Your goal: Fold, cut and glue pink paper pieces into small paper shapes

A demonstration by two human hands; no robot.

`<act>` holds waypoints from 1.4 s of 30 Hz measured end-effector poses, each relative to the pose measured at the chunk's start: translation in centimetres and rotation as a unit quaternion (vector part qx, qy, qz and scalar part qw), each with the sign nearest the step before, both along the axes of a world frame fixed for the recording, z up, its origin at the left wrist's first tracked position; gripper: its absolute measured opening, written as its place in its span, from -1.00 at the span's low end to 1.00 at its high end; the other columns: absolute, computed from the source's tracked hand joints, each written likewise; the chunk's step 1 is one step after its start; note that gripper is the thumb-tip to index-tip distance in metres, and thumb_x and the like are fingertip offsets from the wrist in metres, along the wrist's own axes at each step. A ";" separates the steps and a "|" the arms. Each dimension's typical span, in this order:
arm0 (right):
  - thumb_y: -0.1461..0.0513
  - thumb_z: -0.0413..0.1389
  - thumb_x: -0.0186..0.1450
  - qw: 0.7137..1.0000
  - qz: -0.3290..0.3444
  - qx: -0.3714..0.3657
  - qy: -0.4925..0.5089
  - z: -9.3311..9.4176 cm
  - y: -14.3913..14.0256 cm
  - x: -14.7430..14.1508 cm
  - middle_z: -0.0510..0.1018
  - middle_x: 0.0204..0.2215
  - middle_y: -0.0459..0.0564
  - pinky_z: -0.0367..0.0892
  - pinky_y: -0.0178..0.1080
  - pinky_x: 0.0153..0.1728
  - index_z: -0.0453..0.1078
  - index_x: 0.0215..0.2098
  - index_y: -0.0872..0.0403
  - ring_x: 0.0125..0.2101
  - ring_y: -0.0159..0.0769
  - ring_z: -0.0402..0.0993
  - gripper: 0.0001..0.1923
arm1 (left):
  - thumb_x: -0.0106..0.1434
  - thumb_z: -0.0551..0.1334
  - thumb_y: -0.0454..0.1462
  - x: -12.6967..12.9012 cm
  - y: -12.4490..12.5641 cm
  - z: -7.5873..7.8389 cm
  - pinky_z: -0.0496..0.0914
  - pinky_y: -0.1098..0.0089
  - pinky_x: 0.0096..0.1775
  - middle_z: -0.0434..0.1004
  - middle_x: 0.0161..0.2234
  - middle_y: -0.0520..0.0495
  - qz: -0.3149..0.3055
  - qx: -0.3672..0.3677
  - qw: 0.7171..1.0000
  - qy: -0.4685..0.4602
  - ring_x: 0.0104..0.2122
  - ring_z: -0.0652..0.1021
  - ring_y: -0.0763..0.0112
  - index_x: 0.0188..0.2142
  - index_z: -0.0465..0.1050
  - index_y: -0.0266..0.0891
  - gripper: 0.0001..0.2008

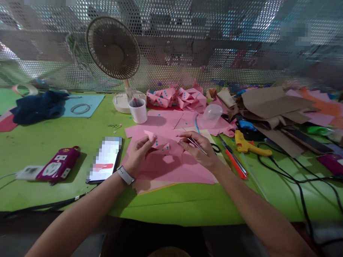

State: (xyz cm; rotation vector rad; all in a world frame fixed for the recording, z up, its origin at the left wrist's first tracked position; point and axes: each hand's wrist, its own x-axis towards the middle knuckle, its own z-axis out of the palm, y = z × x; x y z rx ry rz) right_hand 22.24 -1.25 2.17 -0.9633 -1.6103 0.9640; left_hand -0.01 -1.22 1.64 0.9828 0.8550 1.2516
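The pink sheets (170, 169) lie flat on the green table (185, 204), their near edge close to the table's front. Both forearms reach in over that edge and meet above the sheets.

Held over the middle of the sheets is a small folded pink piece (162, 143) with blue dots along its flaps. It is creased into pointed flaps; its long axis runs roughly left to right, and a tip points down toward the sheets.

The left hand (139, 153), a pale watch (125, 175) on its wrist, has its fingers curled, thumb and fingertips pinching the left end of the piece. The right hand (197, 150) is palm down, fingers bent, clasping thin metal tweezers (197, 145). The tweezers slant from lower right up to the left, tips at the right edge of the piece; whether the tips grip the paper I cannot tell.

Left of the sheets lies a phone (105, 160), and further left a magenta power strip (59, 165). Right of the sheets lie a red-handled cutter (234, 158) and a yellow glue gun (246, 145) with black cables.

Behind the sheets stand a white cup (138, 111) and a clear plastic cup (211, 114), then a heap of finished dotted pink pieces (176, 98). A fan (114, 47) rises behind the white cup, against perforated metal mesh (219, 40). Brown paper scraps (270, 105) pile up to the far right.
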 end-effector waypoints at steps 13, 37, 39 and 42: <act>0.13 0.23 0.21 1.000 -0.019 0.007 0.018 -0.4 -0.1 -0.7 0.52 -0.31 -0.07 0.38 -0.31 -0.31 0.48 -0.14 0.00 -0.32 -0.37 0.44 -0.75 | 0.10 0.35 0.01 0.2 -0.1 -0.3 0.43 0.42 -0.26 0.50 -0.39 0.02 -0.018 0.007 0.999 -0.037 -0.37 0.51 0.48 -0.38 0.47 -0.23 -0.65; 0.10 0.22 0.21 0.971 -0.192 0.068 0.127 0.4 0.9 0.1 0.50 -0.38 -0.12 0.36 -0.29 -0.27 0.41 -0.15 0.01 -0.36 -0.38 0.42 -0.73 | 0.18 0.32 -0.15 -3.1 -0.7 5.4 0.16 0.54 -0.63 0.05 -0.75 0.16 0.054 0.133 0.980 -0.136 -0.72 0.12 0.64 -0.72 0.08 -0.22 -0.49; 0.10 0.23 0.20 0.967 -0.203 0.069 0.140 0.4 1.3 0.5 0.48 -0.40 -0.14 0.35 -0.29 -0.30 0.40 -0.15 0.02 -0.40 -0.40 0.39 -0.71 | 0.22 0.30 -0.14 -3.7 -0.3 5.9 0.23 0.56 -0.59 0.17 -0.70 0.14 0.096 0.165 0.969 -0.158 -0.68 0.23 0.63 -0.69 0.16 -0.22 -0.54; 0.08 0.22 0.20 0.967 -0.204 0.061 0.141 0.4 1.4 0.5 0.47 -0.40 -0.14 0.35 -0.29 -0.30 0.39 -0.14 0.03 -0.40 -0.40 0.39 -0.69 | 0.19 0.33 -0.15 -3.3 -0.1 5.3 0.42 0.52 -0.35 0.56 -0.25 0.03 0.089 0.142 0.983 -0.070 -0.25 0.55 0.47 -0.27 0.49 -0.09 -0.86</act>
